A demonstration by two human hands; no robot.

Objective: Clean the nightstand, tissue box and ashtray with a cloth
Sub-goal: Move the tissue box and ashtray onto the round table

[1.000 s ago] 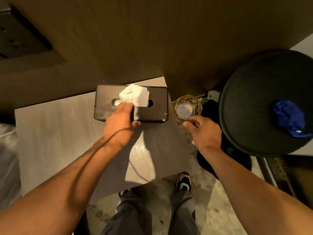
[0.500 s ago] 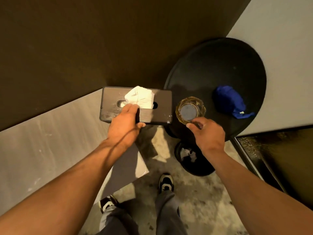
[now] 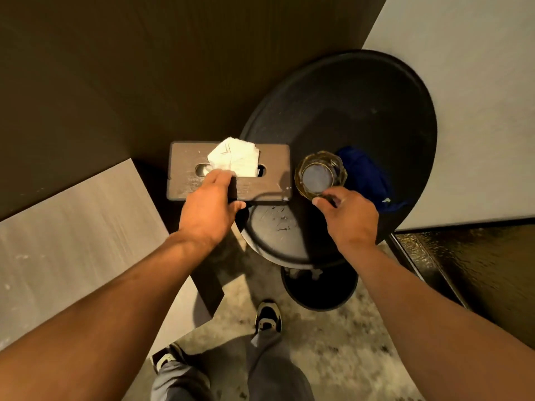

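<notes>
Left hand (image 3: 209, 206) clamped on the dark brown rectangular tissue box (image 3: 269, 176), right hand (image 3: 348, 218) pinching the amber glass ashtray (image 3: 320, 174), both carried above the round black nightstand (image 3: 362, 105); setting them down looks next.

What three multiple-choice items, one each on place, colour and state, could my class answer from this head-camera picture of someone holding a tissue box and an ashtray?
1. Where does the cloth lie?
A. On the round black table
B. On the floor
C. Over the tissue box

2. What colour is the cloth?
A. Red
B. Blue
C. White

3. What is the left hand doing?
A. Hanging idle
B. Wiping the floor
C. Holding the tissue box in its grip

Answers:
1 A: the cloth rests on the round black table, just behind the ashtray.
2 B: it is deep blue; the white thing is the tissue sticking out of the box.
3 C: its fingers and thumb clasp the near edge of the tissue box, while the right hand pinches the ashtray's rim.
</notes>
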